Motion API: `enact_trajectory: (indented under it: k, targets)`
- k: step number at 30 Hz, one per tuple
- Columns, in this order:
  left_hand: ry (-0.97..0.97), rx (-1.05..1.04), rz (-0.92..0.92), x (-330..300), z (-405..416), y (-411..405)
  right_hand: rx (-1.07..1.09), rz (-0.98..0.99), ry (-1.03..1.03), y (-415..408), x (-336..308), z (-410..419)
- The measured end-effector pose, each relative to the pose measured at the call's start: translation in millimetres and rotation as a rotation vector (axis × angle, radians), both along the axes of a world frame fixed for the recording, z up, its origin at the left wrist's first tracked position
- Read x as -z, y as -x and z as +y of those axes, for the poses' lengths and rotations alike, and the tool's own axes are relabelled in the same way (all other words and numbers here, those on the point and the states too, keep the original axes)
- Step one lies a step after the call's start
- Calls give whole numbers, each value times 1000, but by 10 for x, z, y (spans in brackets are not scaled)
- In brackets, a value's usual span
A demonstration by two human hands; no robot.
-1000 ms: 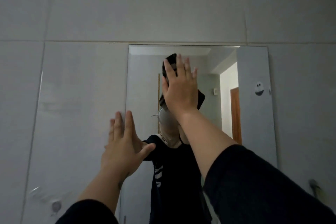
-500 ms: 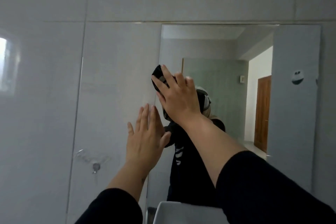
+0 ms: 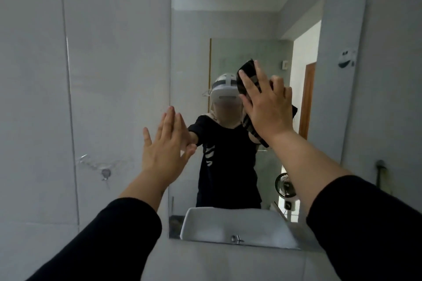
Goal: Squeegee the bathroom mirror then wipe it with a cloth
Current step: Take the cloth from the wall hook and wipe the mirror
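Mirror point(image 3: 251, 18), right hand point(image 3: 267, 109) flat pressing cloth point(image 3: 247, 69) mid-glass, left hand point(image 3: 164, 150) spread at left edge

Frameless mirror point(image 3: 228, 18) on tiled wall point(image 3: 114, 75)

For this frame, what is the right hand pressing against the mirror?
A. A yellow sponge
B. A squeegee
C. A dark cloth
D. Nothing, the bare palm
C: the right hand lies flat with its fingers spread on a dark cloth, whose edges stick out above and below the hand against the mirror.
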State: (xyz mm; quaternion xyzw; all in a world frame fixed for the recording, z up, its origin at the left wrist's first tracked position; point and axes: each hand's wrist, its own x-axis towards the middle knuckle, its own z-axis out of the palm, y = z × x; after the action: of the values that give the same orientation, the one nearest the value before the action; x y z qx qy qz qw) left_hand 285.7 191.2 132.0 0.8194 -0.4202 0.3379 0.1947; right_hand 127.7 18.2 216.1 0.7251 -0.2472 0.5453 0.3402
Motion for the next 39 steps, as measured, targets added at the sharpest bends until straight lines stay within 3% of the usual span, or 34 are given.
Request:
enact_trajectory:
  k: [16, 23, 28, 39]
  targets:
    - [89, 53, 12, 128, -157, -92, 46, -406, -297, 1010, 53, -733]
    - [109, 78, 41, 145, -185, -87, 36, -506, -335, 963, 501, -730]
    - [127, 106, 25, 172, -172, -124, -20, -490, -310, 644, 722, -521]
    - [111, 137, 9, 132, -31, -191, -157, -219, -171, -468, 543, 329]
